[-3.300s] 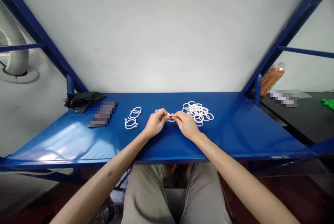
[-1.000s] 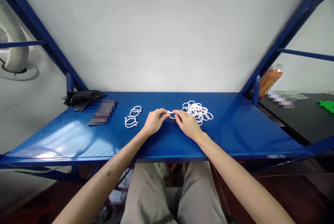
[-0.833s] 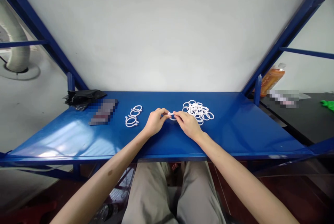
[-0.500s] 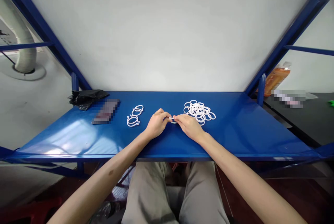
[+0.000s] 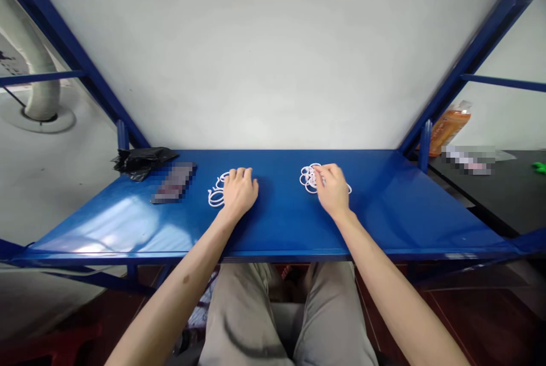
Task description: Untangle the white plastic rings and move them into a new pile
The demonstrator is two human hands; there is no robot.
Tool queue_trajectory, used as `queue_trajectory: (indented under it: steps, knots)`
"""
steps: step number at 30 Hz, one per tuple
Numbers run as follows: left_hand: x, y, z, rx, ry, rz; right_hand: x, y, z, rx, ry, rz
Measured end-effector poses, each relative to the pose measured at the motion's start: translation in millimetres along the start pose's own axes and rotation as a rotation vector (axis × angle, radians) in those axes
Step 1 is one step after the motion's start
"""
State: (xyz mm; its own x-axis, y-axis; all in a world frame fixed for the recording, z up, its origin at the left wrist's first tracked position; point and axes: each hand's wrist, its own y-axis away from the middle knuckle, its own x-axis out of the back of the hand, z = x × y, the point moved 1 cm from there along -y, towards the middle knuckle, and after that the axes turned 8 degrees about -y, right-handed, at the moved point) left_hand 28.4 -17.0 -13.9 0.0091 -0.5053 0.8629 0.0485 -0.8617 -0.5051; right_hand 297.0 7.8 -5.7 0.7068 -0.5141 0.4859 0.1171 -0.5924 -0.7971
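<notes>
Over the small group of white plastic rings (image 5: 216, 198) on the left is my left hand (image 5: 240, 190), palm down. Its fingers are extended and slightly apart, and the hand hides part of the group. These rings have little tabs at their ends. My right hand (image 5: 335, 188) is at the pile of white plastic rings (image 5: 310, 179) to the right, covering much of it. Thumb and curled fingers come together at a ring in the pile, though the fingertips are partly hidden.
Both hands are over a blue tabletop (image 5: 277, 229) against a pale wall. A crumpled black plastic bag (image 5: 143, 161) and a blurred flat dark object (image 5: 174, 183) lie at the left. Blue frame posts rise at both sides. An orange pouch (image 5: 450, 130) stands beyond the right post.
My hands were together at mid-table around a white ring and have moved apart. The left has gone to the left group, the right to the pile.
</notes>
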Motion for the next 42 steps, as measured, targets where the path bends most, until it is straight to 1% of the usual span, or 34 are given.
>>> queue_trajectory:
  steps: [1,3,6,8,10,15,17,19,22,25,27,30,34,36,38,40,42]
  knots:
    - [-1.6,-0.6,-6.5,0.071,-0.08,-0.016,5.6,-2.1,9.4,-0.078,0.043,0.046]
    - [-4.8,-0.9,-16.8,0.142,-0.183,-0.067,15.2,-5.1,26.8,-0.227,0.115,0.07]
    - [-7.5,-0.8,-23.8,0.127,-0.218,-0.101,23.7,-6.6,44.4,-0.397,0.216,0.023]
    - [-7.1,-1.1,-24.2,0.101,-0.204,-0.092,25.1,-6.4,49.4,-0.452,0.267,-0.027]
    - [-4.9,-1.8,-22.4,0.085,-0.177,-0.071,24.2,-6.1,51.0,-0.476,0.288,-0.064]
    - [4.2,-3.5,-10.8,0.031,-0.039,0.034,20.1,-4.9,50.9,-0.494,0.266,-0.095]
    - [6.1,-3.2,-4.7,-0.012,0.032,0.081,19.7,-4.4,50.7,-0.488,0.263,-0.099]
    - [5.6,-2.4,0.6,-0.066,0.113,0.104,19.8,-4.0,50.3,-0.476,0.262,-0.094]
    - [1.0,-0.1,6.4,-0.184,0.244,0.055,20.1,-4.0,49.9,-0.464,0.266,-0.083]
    - [-3.8,2.9,10.2,-0.32,0.369,-0.074,20.6,-4.1,49.5,-0.453,0.282,-0.07]
    - [-4.4,4.7,11.7,-0.372,0.434,-0.143,21.0,-3.7,48.8,-0.442,0.292,-0.058]
    - [-1.1,6.5,12.9,-0.378,0.503,-0.18,20.9,-2.5,46.5,-0.415,0.3,-0.047]
    - [6.6,7.8,15.1,-0.412,0.53,-0.165,20.1,-0.7,43.1,-0.377,0.305,-0.028]
    - [9.6,7.8,15.9,-0.418,0.482,-0.147,20.2,-0.4,42.6,-0.366,0.302,-0.023]
    - [11.0,7.6,15.8,-0.39,0.411,-0.145,20.8,-0.5,42.5,-0.366,0.301,-0.022]
    - [10.2,7.3,14.9,-0.354,0.352,-0.163,21.6,-1.0,40.7,-0.355,0.296,-0.017]
    - [8.0,7.1,14.0,-0.337,0.313,-0.178,21.4,-1.4,34.9,-0.308,0.271,-0.013]
